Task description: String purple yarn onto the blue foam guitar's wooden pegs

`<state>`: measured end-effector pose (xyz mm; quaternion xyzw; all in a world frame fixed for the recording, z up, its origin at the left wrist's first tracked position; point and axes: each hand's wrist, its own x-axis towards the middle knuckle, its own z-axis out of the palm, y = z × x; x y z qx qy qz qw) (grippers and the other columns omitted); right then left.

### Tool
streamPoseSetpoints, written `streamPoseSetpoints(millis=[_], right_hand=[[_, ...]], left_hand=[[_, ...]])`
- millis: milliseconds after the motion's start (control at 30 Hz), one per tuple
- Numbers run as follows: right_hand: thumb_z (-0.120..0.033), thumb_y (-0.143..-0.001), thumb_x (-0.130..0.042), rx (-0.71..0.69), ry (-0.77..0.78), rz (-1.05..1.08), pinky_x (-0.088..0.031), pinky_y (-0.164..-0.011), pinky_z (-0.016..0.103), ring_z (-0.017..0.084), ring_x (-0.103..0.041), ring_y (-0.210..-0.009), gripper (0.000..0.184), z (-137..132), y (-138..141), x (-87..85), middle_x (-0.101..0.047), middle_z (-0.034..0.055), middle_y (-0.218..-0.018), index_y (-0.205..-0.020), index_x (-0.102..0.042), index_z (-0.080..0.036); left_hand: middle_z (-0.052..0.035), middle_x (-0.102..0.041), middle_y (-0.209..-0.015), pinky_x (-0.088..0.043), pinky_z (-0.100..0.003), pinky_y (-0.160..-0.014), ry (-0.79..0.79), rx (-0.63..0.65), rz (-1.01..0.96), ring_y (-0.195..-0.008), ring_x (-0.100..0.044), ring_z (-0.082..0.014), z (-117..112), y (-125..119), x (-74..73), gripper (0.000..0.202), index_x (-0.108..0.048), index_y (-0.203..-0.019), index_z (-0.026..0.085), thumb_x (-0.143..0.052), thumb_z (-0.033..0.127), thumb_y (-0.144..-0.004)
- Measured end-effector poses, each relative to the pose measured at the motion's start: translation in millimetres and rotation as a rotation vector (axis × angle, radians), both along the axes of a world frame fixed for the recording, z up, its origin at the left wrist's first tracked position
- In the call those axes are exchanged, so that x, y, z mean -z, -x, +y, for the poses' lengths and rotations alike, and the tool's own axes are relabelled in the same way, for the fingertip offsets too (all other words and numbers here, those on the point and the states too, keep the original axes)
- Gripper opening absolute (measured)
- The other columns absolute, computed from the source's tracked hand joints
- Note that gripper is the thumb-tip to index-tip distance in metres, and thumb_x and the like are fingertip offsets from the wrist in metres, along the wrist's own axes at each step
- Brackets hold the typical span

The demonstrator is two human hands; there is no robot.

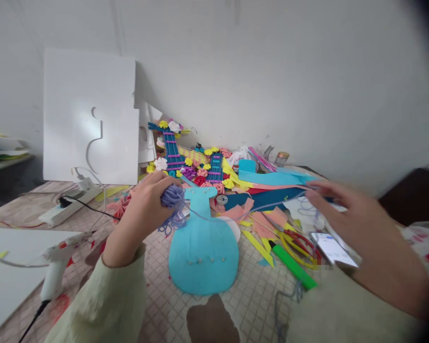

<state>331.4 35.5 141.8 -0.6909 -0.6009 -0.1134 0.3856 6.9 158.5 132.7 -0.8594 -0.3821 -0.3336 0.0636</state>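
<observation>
My left hand is closed around a ball of purple-blue yarn, with loose loops hanging below it. From the ball a strand runs to the right, over the turquoise guitar-shaped cutout, up to my right hand. The thumb and fingers of my right hand pinch that strand. The cutout lies on the table between my hands, with small pins or beads in a row on its body and some at its top. More loose yarn lies near my right sleeve.
Decorated guitar shapes with paper flowers stand at the back. A white board leans on the wall. On the left are a glue gun and a power strip; on the right, scissors, a green marker and a phone.
</observation>
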Motion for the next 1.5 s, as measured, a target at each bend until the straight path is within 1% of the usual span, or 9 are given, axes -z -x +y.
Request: streamPoseSetpoints(millis=[100, 233, 333, 533, 733, 1000, 1133, 1300, 1500], right_hand=[[-0.043, -0.08, -0.05, -0.042, -0.183, -0.021, -0.034, -0.092, 0.045, 0.03, -0.045, -0.11, 0.036, 16.1, 42.9, -3.7, -0.052, 0.013, -0.114, -0.107, -0.054, -0.02], [-0.039, -0.082, -0.053, -0.579, 0.099, 0.241, -0.042, -0.081, 0.031, 0.018, -0.055, -0.094, 0.023, 17.0, 114.1, 1.1, -0.059, 0.004, -0.102, -0.1, -0.055, -0.023], [-0.034, -0.082, -0.055, -0.746, 0.217, 0.288, -0.041, -0.072, 0.027, 0.014, -0.056, -0.08, 0.014, 15.2, 141.3, 7.4, -0.062, 0.0002, -0.085, -0.083, -0.057, -0.021], [-0.041, -0.09, -0.038, -0.766, 0.361, 0.686, -0.037, -0.049, 0.022, 0.008, -0.049, -0.045, 0.026, 19.9, 133.5, 10.8, -0.048, -0.0063, -0.053, -0.078, -0.049, -0.02], [-0.031, -0.08, -0.057, -0.71, 0.314, 0.318, -0.036, -0.06, 0.024, 0.011, -0.047, -0.065, 0.017, 23.5, 135.6, 10.5, -0.054, -0.0022, -0.068, -0.069, -0.054, -0.018], [-0.042, -0.088, -0.042, -0.781, 0.291, 0.685, -0.039, -0.06, 0.022, 0.011, -0.05, -0.069, 0.027, 23.0, 123.7, 9.1, -0.052, -0.0004, -0.073, -0.078, -0.051, -0.019], [-0.047, -0.087, -0.041, -0.812, 0.382, 0.761, -0.031, -0.045, 0.02, 0.006, -0.039, -0.048, 0.032, 23.1, 113.0, 7.7, -0.041, -0.0053, -0.056, -0.074, -0.046, -0.019], [-0.047, -0.08, -0.053, -0.693, 0.38, 0.594, -0.022, -0.042, 0.021, 0.007, -0.03, -0.049, 0.033, 22.4, 99.8, 5.6, -0.036, -0.0044, -0.056, -0.068, -0.051, -0.017], [-0.036, -0.087, -0.046, -0.911, 0.069, 0.971, -0.035, -0.054, 0.023, 0.009, -0.041, -0.059, 0.032, 24.5, 113.6, 6.1, -0.04, -0.0021, -0.063, -0.06, -0.044, -0.018]], left_hand=[[-0.0037, -0.054, -0.087, -0.041, -0.032, -0.074, 0.002, 0.051, 0.017, -0.086, -0.051, -0.0205, -19.1, -8.2, -5.9, 0.026, -0.057, -0.092, 0.02, -0.052, 0.012, -0.068], [-0.0046, -0.053, -0.089, -0.04, -0.032, -0.074, 0.004, 0.093, 0.01, -0.087, -0.049, -0.0204, -35.3, -17.1, -6.7, 0.023, -0.056, -0.091, 0.019, -0.053, 0.009, -0.07], [-0.0048, -0.054, -0.089, -0.04, -0.033, -0.074, 0.034, 0.129, 0.038, -0.087, -0.048, -0.0206, -39.3, -20.7, -5.6, 0.018, -0.055, -0.092, 0.02, -0.054, 0.014, -0.075], [-0.0051, -0.054, -0.095, -0.041, -0.035, -0.075, 0.105, 0.26, 0.129, -0.091, -0.049, -0.0231, -39.1, -21.6, -4.6, 0.045, -0.049, -0.107, 0.023, -0.064, 0.045, -0.07], [-0.0079, -0.054, -0.102, -0.041, -0.038, -0.079, 0.078, 0.18, 0.125, -0.096, -0.048, -0.0243, -37.2, -21.0, -1.5, 0.036, -0.048, -0.111, 0.022, -0.058, 0.031, -0.078], [-0.0059, -0.054, -0.098, -0.041, -0.038, -0.082, 0.187, 0.288, 0.064, -0.096, -0.048, -0.0236, -35.7, -22.3, -2.8, 0.049, -0.056, -0.104, 0.024, -0.057, 0.059, -0.07], [-0.0039, -0.055, -0.09, -0.042, -0.033, -0.079, 0.202, 0.309, -0.053, -0.089, -0.05, -0.0188, -41.5, -25.5, -6.9, 0.03, -0.058, -0.09, 0.02, -0.051, 0.048, -0.08], [-0.002, -0.053, -0.081, -0.042, -0.03, -0.075, 0.138, 0.244, -0.092, -0.081, -0.05, -0.0162, -44.3, -28.7, -10.9, 0.017, -0.057, -0.086, 0.019, -0.058, 0.034, -0.077], [-0.0043, -0.051, -0.118, -0.039, -0.035, -0.093, 0.22, 0.402, -0.03, -0.108, -0.048, -0.0208, -43.8, -30.0, -3.7, 0.041, -0.051, -0.113, 0.025, -0.053, 0.014, -0.073]])
